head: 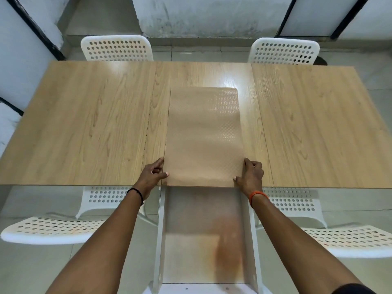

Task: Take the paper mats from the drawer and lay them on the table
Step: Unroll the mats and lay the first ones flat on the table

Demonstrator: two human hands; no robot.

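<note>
**Operator:** While both hands are on the sheet, which step is in hand?

**Technician:** Laying. One paper mat (204,136) lies lengthwise on the centre panel of the desk (84,124), its near edge flush with the desk's near edge. The left hand (153,172) pinches the near-left corner, thumb on top of the sheet. The right hand (251,176) pinches the near-right corner the same way. The two hands are well apart, one at each corner, both closed on the mat.

**Operator:** And the remaining stock?

**Technician:** The drawer (203,240) stands open directly below the desk edge, between the forearms. Further sheets appear to lie in it, though the contents are blurred and no count can be given.

**Operator:** Requirement for the next move?

**Technician:** In my judgement: square the mat to the panel seams, release both corners, then reach down into the drawer for another sheet.

**Operator:** Clearance?

**Technician:** The desk panels left and right of the mat are bare and offer full room. The mat's far edge stops well short of the desk's far edge. White perforated chairs (116,48) stand at all four corners; the near pair flank the drawer, just beside the forearms.
</note>
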